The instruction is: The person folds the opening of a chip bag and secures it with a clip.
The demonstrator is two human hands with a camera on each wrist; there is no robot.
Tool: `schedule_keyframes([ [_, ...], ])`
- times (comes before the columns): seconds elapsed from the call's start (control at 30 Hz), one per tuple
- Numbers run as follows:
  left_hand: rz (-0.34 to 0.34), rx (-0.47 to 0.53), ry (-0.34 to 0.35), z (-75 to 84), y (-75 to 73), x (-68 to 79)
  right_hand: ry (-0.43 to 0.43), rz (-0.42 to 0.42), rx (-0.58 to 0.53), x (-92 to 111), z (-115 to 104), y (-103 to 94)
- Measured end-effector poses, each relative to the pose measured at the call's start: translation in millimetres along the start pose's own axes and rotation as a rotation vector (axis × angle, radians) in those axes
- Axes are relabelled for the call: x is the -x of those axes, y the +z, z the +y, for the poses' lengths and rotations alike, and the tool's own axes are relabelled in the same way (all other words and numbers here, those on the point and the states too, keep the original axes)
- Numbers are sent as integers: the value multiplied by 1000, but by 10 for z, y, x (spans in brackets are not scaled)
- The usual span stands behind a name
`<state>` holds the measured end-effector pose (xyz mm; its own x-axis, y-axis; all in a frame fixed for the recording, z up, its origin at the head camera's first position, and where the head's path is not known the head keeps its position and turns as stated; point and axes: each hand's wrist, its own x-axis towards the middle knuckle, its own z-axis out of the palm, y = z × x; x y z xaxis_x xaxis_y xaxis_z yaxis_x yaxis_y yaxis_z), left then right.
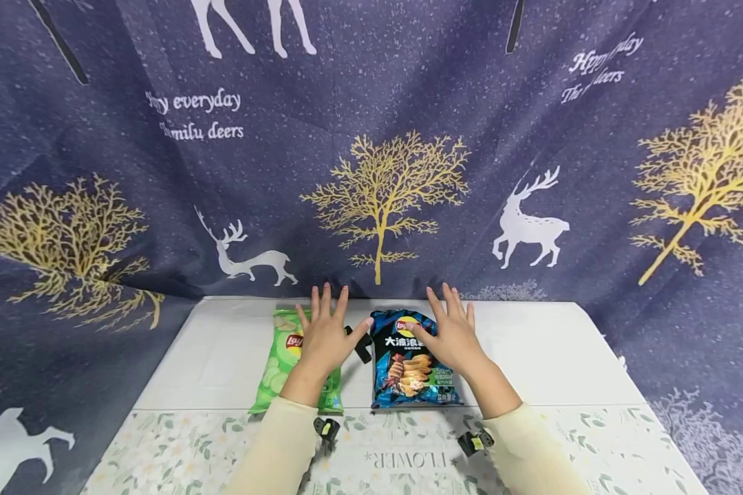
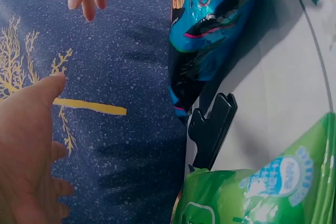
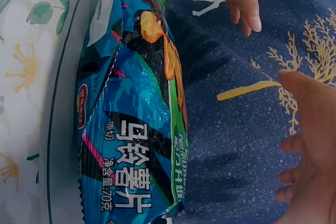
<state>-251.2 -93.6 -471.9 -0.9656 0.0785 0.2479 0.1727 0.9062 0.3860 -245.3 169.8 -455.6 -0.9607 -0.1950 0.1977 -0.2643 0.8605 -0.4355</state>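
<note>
A green Lay's chip bag (image 1: 274, 364) lies on the left of the white table, partly hidden in the head view by my left hand (image 1: 323, 340) and sleeve. To its right is a blue-and-black Lay's chip bag (image 1: 402, 375), with my right hand (image 1: 458, 338) above its right side. Both hands have spread, straight fingers and hold nothing. In the wrist views they hover apart from the bags. Between the bags lies a flat black plastic piece (image 2: 212, 127) with a notched end; its exact kind is unclear.
A floral cloth (image 1: 402, 440) covers the front of the table. Behind the white surface (image 1: 526, 350) hangs a dark blue curtain (image 1: 371, 89) with deer and trees. Each sleeve carries a small black wrist device, one by the left cuff (image 1: 327, 430).
</note>
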Motion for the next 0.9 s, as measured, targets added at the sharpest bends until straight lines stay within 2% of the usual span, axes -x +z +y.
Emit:
schedule_keyframes([
  [0.2, -26, -14, -2, -15, 30, 11, -7, 9, -29, 7, -5, 26],
  [0.5, -44, 43, -9, 16, 81, 54, -23, -2, -78, 17, 25, 68],
  [0.73, -45, 130, 6, 5, 129, 87, -3, -14, -66, 33, 49, 88],
  [0.9, -58, 191, -9, 22, 139, 111, 15, -38, -63, 53, 74, 122],
])
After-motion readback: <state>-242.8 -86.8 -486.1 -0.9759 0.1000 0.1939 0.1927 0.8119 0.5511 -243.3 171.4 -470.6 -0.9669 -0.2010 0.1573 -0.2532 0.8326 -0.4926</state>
